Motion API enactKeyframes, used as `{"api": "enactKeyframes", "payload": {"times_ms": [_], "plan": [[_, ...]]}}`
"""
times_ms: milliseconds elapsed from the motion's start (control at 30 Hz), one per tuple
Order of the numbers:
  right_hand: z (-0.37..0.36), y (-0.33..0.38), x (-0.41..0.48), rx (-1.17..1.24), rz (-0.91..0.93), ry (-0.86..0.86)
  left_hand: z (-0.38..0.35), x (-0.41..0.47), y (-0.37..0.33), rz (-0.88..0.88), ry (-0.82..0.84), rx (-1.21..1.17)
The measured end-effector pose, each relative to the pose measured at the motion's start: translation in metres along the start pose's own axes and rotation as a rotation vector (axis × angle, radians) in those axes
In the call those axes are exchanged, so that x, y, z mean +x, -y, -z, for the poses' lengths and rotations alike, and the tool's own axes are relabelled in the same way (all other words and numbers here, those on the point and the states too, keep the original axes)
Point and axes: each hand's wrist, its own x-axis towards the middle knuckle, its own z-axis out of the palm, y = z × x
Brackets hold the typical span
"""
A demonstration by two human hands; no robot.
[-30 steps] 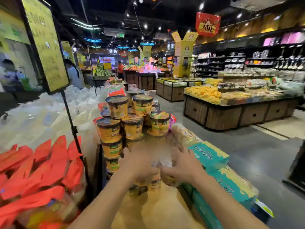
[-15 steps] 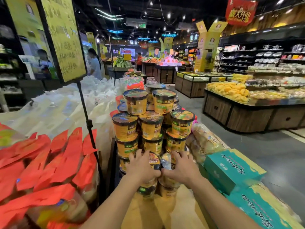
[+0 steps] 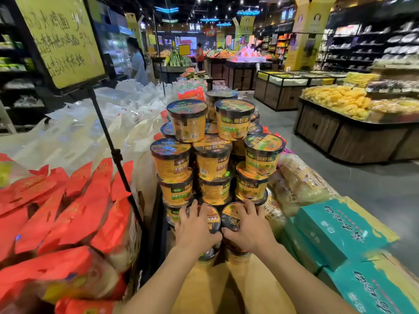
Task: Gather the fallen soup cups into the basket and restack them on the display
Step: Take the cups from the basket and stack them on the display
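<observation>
- While both arms reach forward, the left hand (image 3: 196, 227) lies over the lid of the left-hand cup (image 3: 213, 219). Its fingers curl down the far rim and the thumb sits at the near edge, gripping it.
- Beside it the right hand (image 3: 250, 227) grips the right-hand cup (image 3: 230, 219) the same way, fingers spread and bent over the lid. The two cups touch, side by side.
- Both cups sit at the near foot of the stack of soup cups (image 3: 213, 155), on top of lower cups (mostly hidden by the hands) above the wooden display top (image 3: 210, 288).
- The stack rises in tiers of yellow tubs with dark lids, two at the front of the top tier.
- Red packets (image 3: 68, 211) lie to the left under a yellow sign (image 3: 61, 37) on a black pole. Teal boxes (image 3: 340, 230) and pale wrapped packs (image 3: 301, 177) lie to the right.
</observation>
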Motion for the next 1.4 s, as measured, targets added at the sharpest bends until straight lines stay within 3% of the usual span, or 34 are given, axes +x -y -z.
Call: {"api": "enactKeyframes", "payload": {"times_ms": [333,700,1033,1400], "plan": [[0.01,-0.002,-0.006,-0.065,-0.023,0.034,0.008,-0.002,0.0,0.001,0.059,0.06],[0.072,-0.009,-0.093,-0.104,-0.188,-0.192,0.053,-0.052,-0.043,-0.263,-0.053,0.029],[0.101,-0.072,-0.259,-0.174,-0.56,-0.33,0.037,-0.141,-0.154,-0.686,0.022,-0.002],[0.118,-0.189,-0.433,-0.17,-0.938,-0.38,-0.029,-0.243,-0.327,-1.055,0.099,0.074]]}}
